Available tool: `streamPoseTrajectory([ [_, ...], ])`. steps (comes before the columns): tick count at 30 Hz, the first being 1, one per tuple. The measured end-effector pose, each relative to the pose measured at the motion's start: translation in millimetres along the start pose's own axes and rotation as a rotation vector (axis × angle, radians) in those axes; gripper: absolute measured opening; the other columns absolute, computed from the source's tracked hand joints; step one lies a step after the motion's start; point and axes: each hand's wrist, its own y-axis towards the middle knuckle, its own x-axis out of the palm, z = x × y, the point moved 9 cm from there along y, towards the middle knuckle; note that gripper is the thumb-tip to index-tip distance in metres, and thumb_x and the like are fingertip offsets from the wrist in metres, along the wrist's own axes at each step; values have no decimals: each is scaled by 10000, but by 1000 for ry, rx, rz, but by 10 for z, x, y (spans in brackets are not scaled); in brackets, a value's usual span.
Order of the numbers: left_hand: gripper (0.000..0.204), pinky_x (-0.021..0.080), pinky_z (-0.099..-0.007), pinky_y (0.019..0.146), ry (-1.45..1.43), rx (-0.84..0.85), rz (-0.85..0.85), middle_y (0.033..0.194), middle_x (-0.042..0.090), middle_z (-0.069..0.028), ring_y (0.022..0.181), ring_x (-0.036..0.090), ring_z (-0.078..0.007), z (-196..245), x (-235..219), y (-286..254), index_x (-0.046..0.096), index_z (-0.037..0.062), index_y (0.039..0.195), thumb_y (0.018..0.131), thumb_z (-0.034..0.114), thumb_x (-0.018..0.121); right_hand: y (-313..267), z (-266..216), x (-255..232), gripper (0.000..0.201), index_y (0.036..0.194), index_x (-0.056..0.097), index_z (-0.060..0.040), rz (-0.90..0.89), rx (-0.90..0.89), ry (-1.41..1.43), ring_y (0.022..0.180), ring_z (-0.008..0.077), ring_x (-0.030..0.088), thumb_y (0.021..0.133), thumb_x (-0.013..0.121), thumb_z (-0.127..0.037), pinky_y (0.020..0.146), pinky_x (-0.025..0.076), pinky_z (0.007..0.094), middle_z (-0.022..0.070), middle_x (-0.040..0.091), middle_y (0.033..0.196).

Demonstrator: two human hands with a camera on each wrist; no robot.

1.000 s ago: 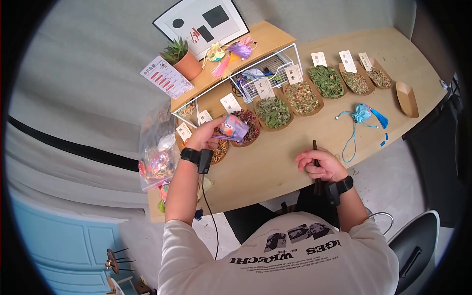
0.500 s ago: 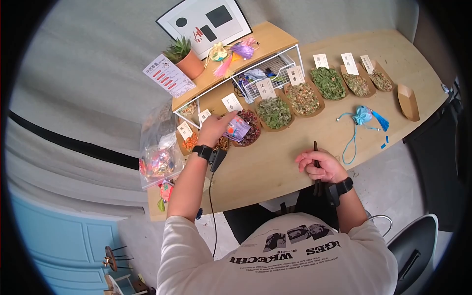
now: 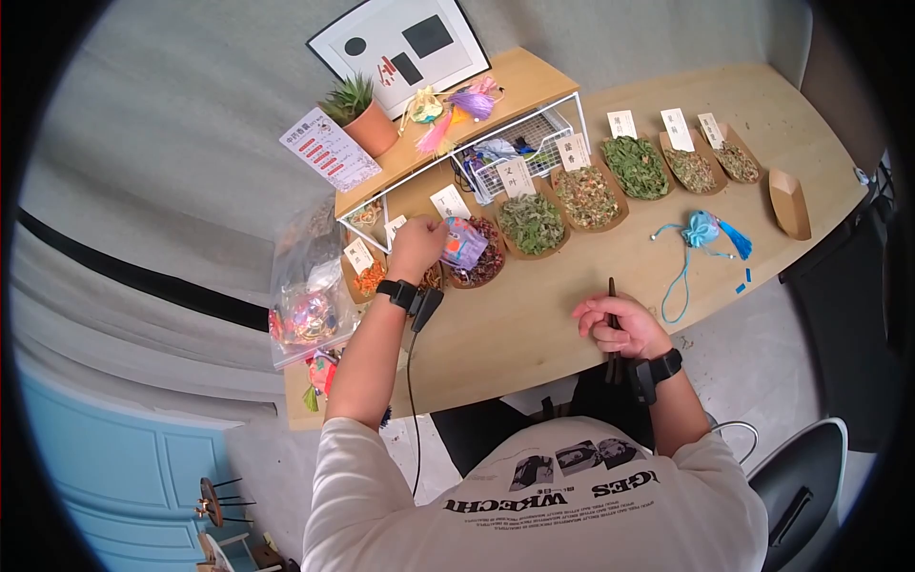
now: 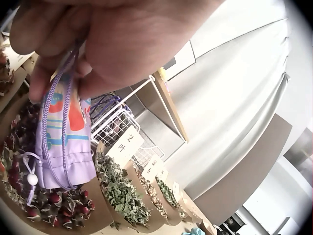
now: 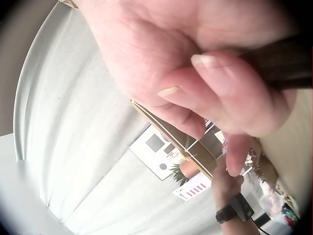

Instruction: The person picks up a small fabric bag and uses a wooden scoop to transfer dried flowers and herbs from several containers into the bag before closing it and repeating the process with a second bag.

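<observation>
My left hand (image 3: 417,248) pinches a purple drawstring pouch (image 3: 465,244) with a bright printed pattern. It overlaps a brown paper tray of dried rosebuds (image 4: 63,215). In the left wrist view, the pouch's gathered end points down, and a purple cord with a white bead (image 4: 32,179) hangs beside it. A tray of orange dried pieces (image 3: 370,278) lies left of this hand; another tray is partly hidden under it. My right hand (image 3: 624,326) stays over the front of the table, its curled fingers holding dark chopsticks (image 3: 612,288).
Several labelled trays of herbs, including green leaves (image 3: 637,167), line the back. A blue tasselled pouch (image 3: 701,229) lies at right, near an empty paper tray (image 3: 789,205). A wooden shelf (image 3: 534,76) holds a potted plant (image 3: 370,129). A plastic bag (image 3: 310,310) sits at the left edge.
My left hand has moved right and slightly away from me, turning the pouch from lying sideways to a more upright angle over the rosebuds. The right hand has held its place.
</observation>
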Motion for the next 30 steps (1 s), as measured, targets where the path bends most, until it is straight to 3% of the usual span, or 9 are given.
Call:
streamPoseTrajectory([
  [2,357,502,-415,602,5,-2,11,679,657,-202,619,666,-307,144,-125,-76,678,-47,806,902,297,671,5,3,7,247,1067,671,20,-4,3,12,346,39,272,1003,535,-176,340,206,214,112,725,840],
  [4,309,528,-485,708,36,92,79,791,668,-251,770,661,-433,401,-287,-160,688,-13,807,912,276,649,-2,-6,29,255,1067,664,31,-2,-1,11,346,33,266,1007,522,-172,340,196,211,112,722,834],
  [8,292,520,-500,680,31,168,111,766,661,-245,745,657,-429,459,-283,-200,685,-4,804,937,249,630,-4,-6,24,268,1069,658,41,5,-13,10,347,28,258,1013,509,-174,340,189,210,110,720,829],
  [10,271,519,-471,665,164,279,182,766,672,-236,739,660,-406,596,-317,-285,717,6,918,961,258,626,-8,-11,26,261,1070,660,36,3,-14,9,348,34,262,1010,517,-174,341,197,212,110,722,833],
  [13,264,513,-489,671,229,317,254,754,665,-227,743,655,-403,645,-343,-345,721,24,913,967,264,624,-11,-16,24,254,1072,660,33,-2,-20,9,352,39,266,1007,524,-172,343,207,215,111,724,838],
  [30,232,493,-500,609,154,356,381,716,640,-233,689,642,-419,497,-358,-364,676,21,844,961,213,618,-17,-29,53,254,1076,657,33,-20,-46,-2,365,37,261,1011,528,-176,353,198,217,112,726,838],
])
